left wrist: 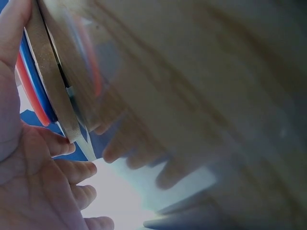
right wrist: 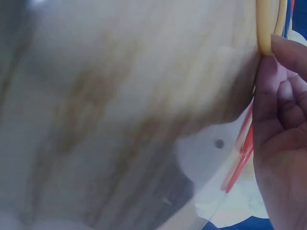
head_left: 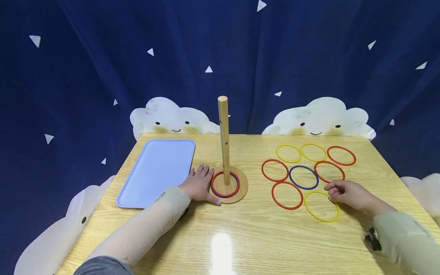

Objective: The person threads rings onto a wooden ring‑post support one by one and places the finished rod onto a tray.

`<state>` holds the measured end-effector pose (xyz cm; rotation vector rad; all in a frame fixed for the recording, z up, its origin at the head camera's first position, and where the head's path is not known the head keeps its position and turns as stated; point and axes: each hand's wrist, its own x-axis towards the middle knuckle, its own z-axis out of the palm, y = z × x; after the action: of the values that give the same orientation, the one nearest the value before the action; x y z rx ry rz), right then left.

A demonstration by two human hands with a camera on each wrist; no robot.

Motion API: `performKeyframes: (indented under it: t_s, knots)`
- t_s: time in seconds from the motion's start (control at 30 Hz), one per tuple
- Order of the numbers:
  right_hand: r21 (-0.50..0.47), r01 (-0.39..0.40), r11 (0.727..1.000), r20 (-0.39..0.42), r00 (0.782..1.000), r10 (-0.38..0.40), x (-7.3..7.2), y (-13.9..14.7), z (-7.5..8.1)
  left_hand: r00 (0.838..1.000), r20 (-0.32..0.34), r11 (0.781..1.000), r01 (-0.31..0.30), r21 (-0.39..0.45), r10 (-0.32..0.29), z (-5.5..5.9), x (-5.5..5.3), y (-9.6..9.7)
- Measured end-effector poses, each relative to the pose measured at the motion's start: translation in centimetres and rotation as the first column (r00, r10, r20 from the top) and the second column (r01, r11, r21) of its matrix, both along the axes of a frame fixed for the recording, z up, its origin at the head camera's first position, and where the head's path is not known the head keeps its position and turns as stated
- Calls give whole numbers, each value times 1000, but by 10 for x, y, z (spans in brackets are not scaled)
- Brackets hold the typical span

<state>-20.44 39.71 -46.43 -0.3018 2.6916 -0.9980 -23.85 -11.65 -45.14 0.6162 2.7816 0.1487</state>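
Note:
A wooden peg [head_left: 225,141] rises from a round wooden base [head_left: 243,185]. Round the foot of the peg lie a red ring [left wrist: 29,96] and a blue ring [left wrist: 37,79], the red one on top. With fingers spread, my left hand [head_left: 198,184] rests against the base's left edge, its thumb along the near side. At the right, thumb and forefinger of my right hand [head_left: 350,195] pinch the edge of a yellow ring [right wrist: 264,28] that is on the table; in the head view the fingertips hide a bit of its rim.
Left of the base lies a pale blue tray [head_left: 156,172]. More rings lie flat in a group at the right: several red ones, such as the nearest red ring [head_left: 290,209], one blue ring [head_left: 306,188] and two yellow. A dark blue curtain [head_left: 240,57] hangs behind the table.

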Motion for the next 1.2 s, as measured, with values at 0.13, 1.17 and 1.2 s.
performKeyframes:
  t_s: [0.13, 1.17, 1.2]
  knots:
    - [102, -50, 994, -47, 997, 55, -2, -2, 4, 1000, -4, 1000, -1, 0, 1, -1, 1, 0]
    - [-517, 53, 854, 42, 998, -36, -20, -4, 53, 1000, -25, 1000, 4, -16, -5, 0, 0, 2]
    - [-573, 42, 818, 38, 999, -25, -24, -10, 61, 1000, -24, 1000, 1, -14, -2, 0, 0, 2]
